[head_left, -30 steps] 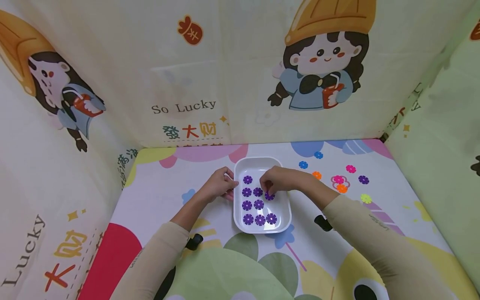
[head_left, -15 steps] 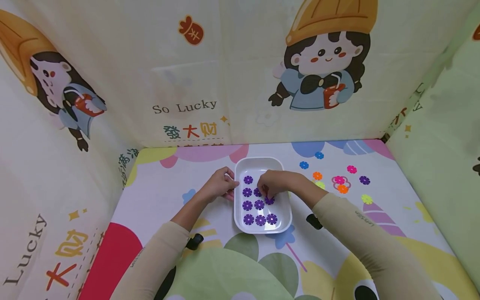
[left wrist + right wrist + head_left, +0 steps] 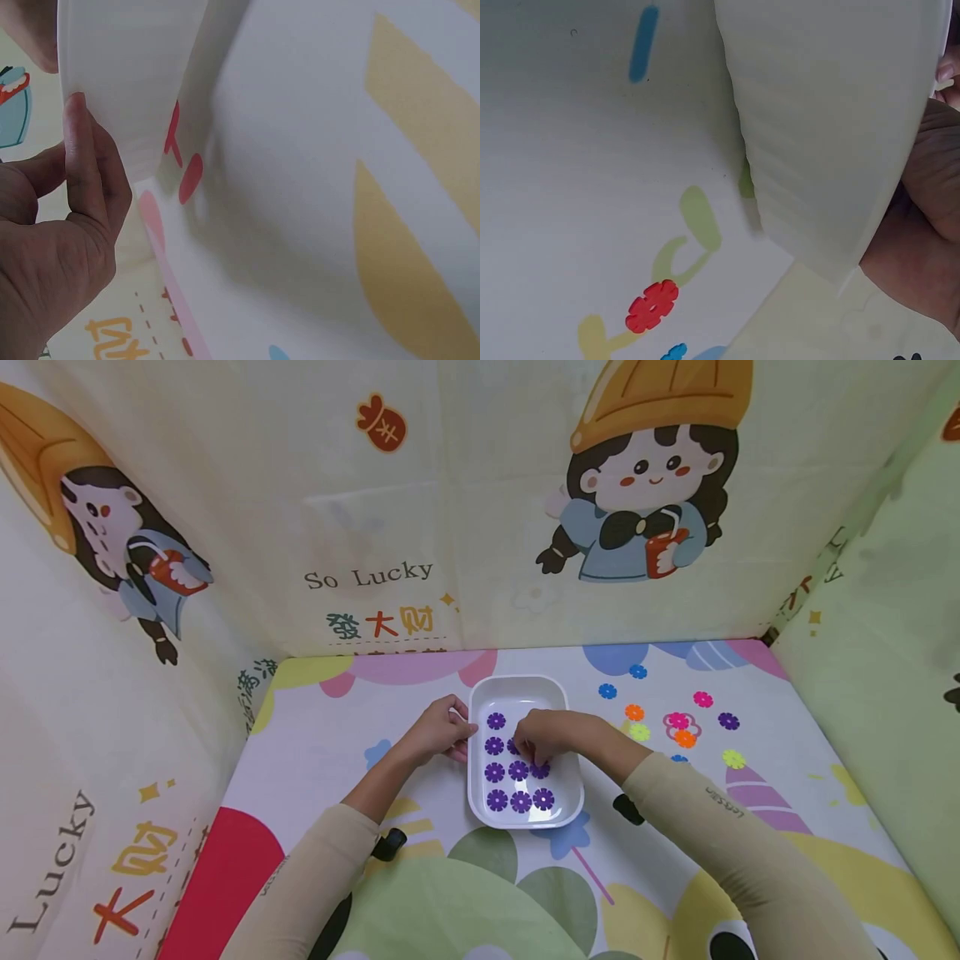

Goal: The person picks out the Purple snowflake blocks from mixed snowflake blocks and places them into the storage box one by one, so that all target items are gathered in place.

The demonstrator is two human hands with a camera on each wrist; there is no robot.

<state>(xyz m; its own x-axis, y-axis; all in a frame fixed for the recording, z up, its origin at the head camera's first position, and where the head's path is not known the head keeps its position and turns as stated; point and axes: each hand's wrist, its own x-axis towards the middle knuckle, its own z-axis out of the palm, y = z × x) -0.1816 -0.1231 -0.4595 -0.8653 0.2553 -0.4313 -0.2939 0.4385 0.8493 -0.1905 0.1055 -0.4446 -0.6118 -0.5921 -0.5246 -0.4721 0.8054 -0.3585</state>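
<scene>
My left hand [image 3: 437,729] holds the left rim of a white tray [image 3: 525,819]; in the left wrist view its fingers [image 3: 82,165] lie along the tray's outer wall. Purple snowflake discs stand in rows inside the tray. Reaching over the right rim, my right hand [image 3: 550,735] has curled fingers at a purple snowflake disc [image 3: 541,772] in the right column, partly covering it. Its fingertips are largely hidden in the head view. In the right wrist view, the tray's wall [image 3: 832,135] hides most of that hand.
Right of the tray lie loose discs: blue [image 3: 607,691], orange [image 3: 634,712], yellow [image 3: 639,732], pink [image 3: 702,699] and purple [image 3: 728,721] ones among several. A patterned cloth covers the table [image 3: 315,760]. Printed fabric walls [image 3: 487,527] rise at the back and sides.
My right hand has moved down the tray, and the purple snowflake disc has slid toward me into line with the row beside it. The left hand stays on the rim.
</scene>
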